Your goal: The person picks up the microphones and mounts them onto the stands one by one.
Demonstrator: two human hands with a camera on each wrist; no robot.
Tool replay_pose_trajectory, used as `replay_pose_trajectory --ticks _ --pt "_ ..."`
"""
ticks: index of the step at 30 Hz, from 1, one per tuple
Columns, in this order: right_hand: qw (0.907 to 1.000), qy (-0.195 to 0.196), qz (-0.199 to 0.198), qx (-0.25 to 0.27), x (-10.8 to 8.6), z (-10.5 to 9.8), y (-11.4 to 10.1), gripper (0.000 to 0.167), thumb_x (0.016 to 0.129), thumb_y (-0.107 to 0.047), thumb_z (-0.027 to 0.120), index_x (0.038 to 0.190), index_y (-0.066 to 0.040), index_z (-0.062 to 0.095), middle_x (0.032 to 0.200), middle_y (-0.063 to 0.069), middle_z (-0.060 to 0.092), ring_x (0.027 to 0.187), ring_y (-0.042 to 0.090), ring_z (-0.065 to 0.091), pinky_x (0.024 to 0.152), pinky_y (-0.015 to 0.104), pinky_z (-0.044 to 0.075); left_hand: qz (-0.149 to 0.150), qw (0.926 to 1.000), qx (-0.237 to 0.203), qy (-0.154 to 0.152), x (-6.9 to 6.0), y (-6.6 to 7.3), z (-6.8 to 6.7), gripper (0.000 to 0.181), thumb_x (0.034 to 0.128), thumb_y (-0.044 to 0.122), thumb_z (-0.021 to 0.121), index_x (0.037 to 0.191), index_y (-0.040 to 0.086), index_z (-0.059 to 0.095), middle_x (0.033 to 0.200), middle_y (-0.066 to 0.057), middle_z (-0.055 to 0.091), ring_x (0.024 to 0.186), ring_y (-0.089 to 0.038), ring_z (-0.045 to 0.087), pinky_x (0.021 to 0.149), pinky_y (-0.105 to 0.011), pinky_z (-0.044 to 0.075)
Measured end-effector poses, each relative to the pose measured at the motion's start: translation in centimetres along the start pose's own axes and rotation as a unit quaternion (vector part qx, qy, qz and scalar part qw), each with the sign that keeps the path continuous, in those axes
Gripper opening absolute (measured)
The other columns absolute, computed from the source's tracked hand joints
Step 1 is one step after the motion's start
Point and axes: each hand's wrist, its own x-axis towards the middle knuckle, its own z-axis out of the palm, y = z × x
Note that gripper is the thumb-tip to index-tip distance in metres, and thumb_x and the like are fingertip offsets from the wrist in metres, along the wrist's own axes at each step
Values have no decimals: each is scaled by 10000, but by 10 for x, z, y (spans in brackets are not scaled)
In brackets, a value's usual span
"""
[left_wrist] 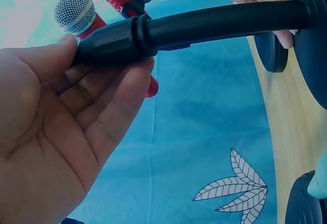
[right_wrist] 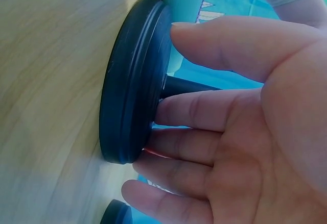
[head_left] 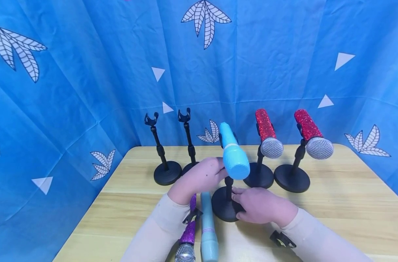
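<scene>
A light blue microphone (head_left: 235, 156) sits tilted in the clip of a black desk stand (head_left: 222, 209), its head toward me. My left hand (head_left: 207, 176) holds this stand's upright just below the microphone. In the left wrist view, thumb and fingers pinch the thick black collar (left_wrist: 112, 43) of the upright. My right hand (head_left: 262, 205) is low at the stand's round base, its fingertips touching the top. The right wrist view shows those fingers nearly straight over the base (right_wrist: 134, 91), with the thumb apart near the rim.
Two stands with bare clips (head_left: 167, 173) (head_left: 189, 147) rise at the back left. Red glittery microphones (head_left: 265, 125) (head_left: 308, 125) rest on two stands at right. A purple microphone (head_left: 187, 233) and a pale teal one (head_left: 209, 240) lie near my left forearm. Blue curtain (head_left: 267, 54) surrounds the table.
</scene>
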Motion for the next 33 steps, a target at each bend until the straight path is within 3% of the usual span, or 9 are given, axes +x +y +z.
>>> replay_pose_trajectory --ticks 5,15,27,33 --pt "10000 62 -51 -35 0 1 1 567 856 -366 748 1284 -1 673 1381 168 602 1094 305 679 803 403 577 62 9999 -122 -105 0 -3 0 128 1065 169 529 1088 136 650 908 26 612 832 -118 580 818 -288 493" --pt "10000 19 28 -48 1 3 2 564 864 -383 741 1290 -20 676 1394 151 595 1056 303 691 750 409 578 -52 9991 -382 -149 0 -7 0 166 1045 106 513 1071 141 673 963 38 646 877 -108 598 903 -309 505" --pt "9999 90 -18 78 1 2 4 532 866 -353 744 1280 -24 681 1349 111 631 1061 273 684 789 409 572 -66 9990 -429 -41 1 -5 -2 140 1041 145 551 979 184 669 877 59 623 852 -119 574 823 -294 492" --pt "9997 155 -14 206 1 1 5 482 852 -340 759 1227 -43 699 1127 82 698 933 231 688 719 403 563 -137 9993 -320 -95 1 -6 -2 138 1035 142 555 1055 170 689 942 65 648 882 -110 593 859 -303 503"
